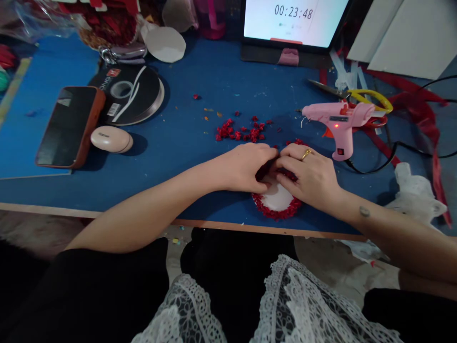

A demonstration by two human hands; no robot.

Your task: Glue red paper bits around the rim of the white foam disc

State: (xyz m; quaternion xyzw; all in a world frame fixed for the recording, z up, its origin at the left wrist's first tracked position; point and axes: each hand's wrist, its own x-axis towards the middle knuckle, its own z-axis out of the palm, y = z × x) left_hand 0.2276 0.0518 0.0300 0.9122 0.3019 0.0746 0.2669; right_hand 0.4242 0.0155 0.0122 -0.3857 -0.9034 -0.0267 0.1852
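A white rounded piece [277,196] edged with small red flower-like bits lies near the table's front edge. My left hand [248,166] is curled over its upper left side, thumb on the white surface. From the right, my right hand [309,174], with a ring on one finger, bends over its upper right side. The fingertips of both hands meet near the red rim, and whatever is between them is too hidden to name. Loose red bits [224,129] are scattered just beyond my hands. To the right rests a pink glue gun [341,121] with a lit red light.
Yellow-handled scissors [371,95] and red ribbon [424,112] lie behind the glue gun, its black cable trailing right. At left are a phone [67,126], a ribbon spool [143,97] and a pinkish case [111,139]. A tablet [294,24] stands at the back.
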